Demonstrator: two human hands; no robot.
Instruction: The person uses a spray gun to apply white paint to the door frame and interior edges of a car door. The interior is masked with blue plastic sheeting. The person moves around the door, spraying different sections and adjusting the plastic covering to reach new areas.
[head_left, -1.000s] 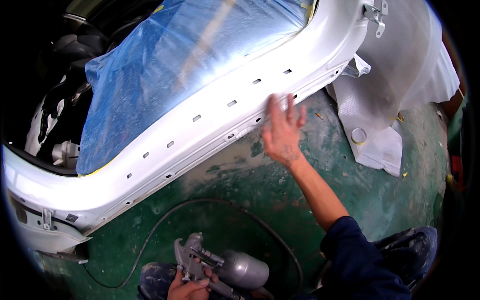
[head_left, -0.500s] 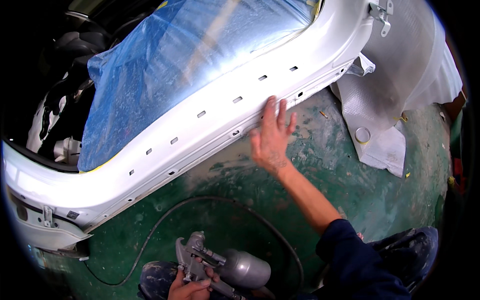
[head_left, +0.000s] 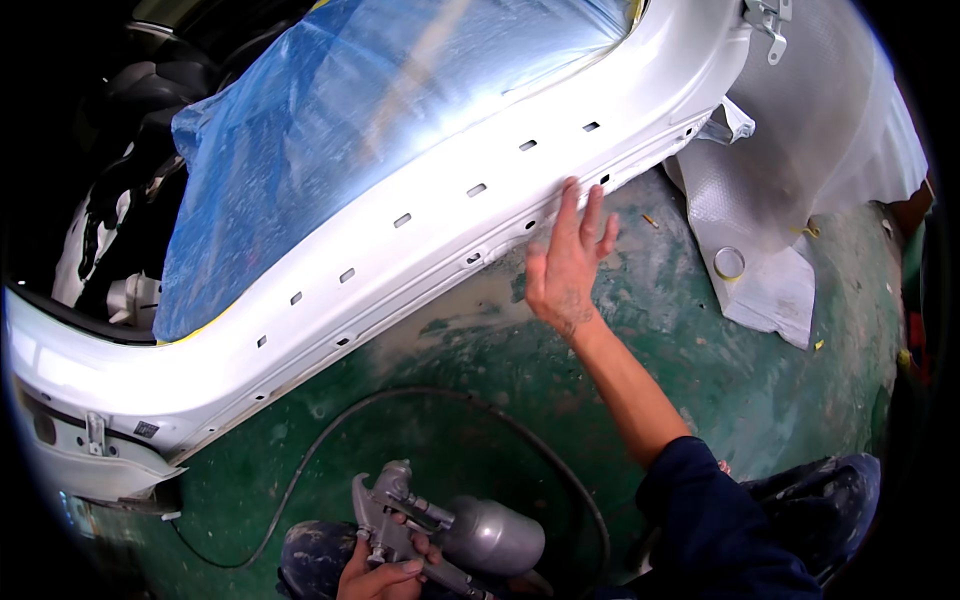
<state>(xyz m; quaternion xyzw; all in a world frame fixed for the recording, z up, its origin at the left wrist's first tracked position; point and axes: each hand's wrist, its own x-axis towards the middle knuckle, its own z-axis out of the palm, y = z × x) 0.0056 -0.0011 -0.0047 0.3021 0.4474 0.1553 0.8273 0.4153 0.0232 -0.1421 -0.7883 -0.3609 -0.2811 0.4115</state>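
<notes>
My right hand point(head_left: 568, 268) reaches to the lower edge of a white car door sill point(head_left: 440, 190), fingers apart and holding nothing; the fingertips are at the sill's surface, though I cannot tell whether they touch. Low in the view, my left hand point(head_left: 376, 568) grips a metal spray gun point(head_left: 392, 500) with a silver cup point(head_left: 497, 533) attached. Blue plastic sheeting point(head_left: 280, 180) covers the door opening above the sill, with yellow tape along its edge. A row of small slots runs along the white sill.
A dark hose point(head_left: 400, 393) loops over the green floor point(head_left: 700, 400). Pale plastic wrap point(head_left: 780, 170) lies at the right, with a tape roll point(head_left: 729, 262) on it. The dark car interior point(head_left: 140, 90) shows at upper left, a metal hinge point(head_left: 768, 25) at upper right. My knees show at the bottom.
My right hand shifted left along the sill, then back up and to the right. My left hand and the spray gun look about the same.
</notes>
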